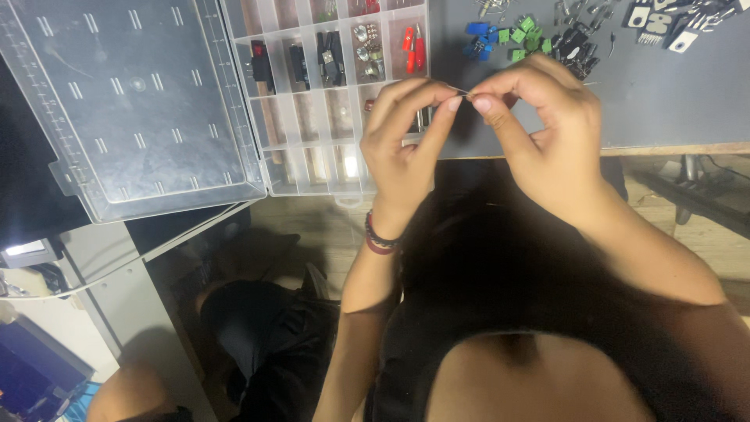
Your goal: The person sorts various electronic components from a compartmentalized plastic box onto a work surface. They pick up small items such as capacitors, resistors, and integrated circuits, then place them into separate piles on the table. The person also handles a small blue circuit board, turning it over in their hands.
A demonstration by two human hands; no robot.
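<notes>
My left hand (406, 137) and my right hand (547, 125) meet above the near edge of the grey table (672, 109). Both pinch a thin wire lead of a tiny part (467, 93) between thumb and forefinger; the part itself is too small to tell. A dark bead bracelet (380, 238) sits on my left wrist. Just behind my left hand lies a clear plastic compartment box (312, 125), its lid (133, 101) folded open to the left. Its cells hold black components, metal knobs and red clips.
Loose blue and green terminal blocks (504, 37), black components (576, 48) and several metal-tabbed parts (672, 23) lie scattered at the back right of the table. The box overhangs the table's front edge. My dark-clothed lap and the floor fill the lower frame.
</notes>
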